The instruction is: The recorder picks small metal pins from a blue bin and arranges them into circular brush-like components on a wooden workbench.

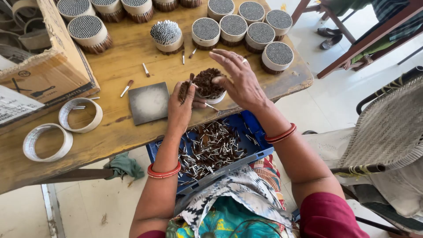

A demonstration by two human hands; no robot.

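My left hand (179,108) grips a small bunch of brown-tipped sticks (184,90), held upright over the table edge. Right beside it stands a white paper ring (210,94) partly filled with brown-tipped sticks. My right hand (239,79) hovers over that ring, fingers spread, thumb touching the stick tops. On my lap rests a blue tray (253,128) holding several loose silver-and-brown sticks (209,147).
Filled rings of packed sticks (246,28) crowd the far part of the wooden table (110,128). A dark square plate (149,102), two empty paper rings (80,114), a cardboard box (48,66) and loose sticks lie at left. A woven chair (387,128) stands right.
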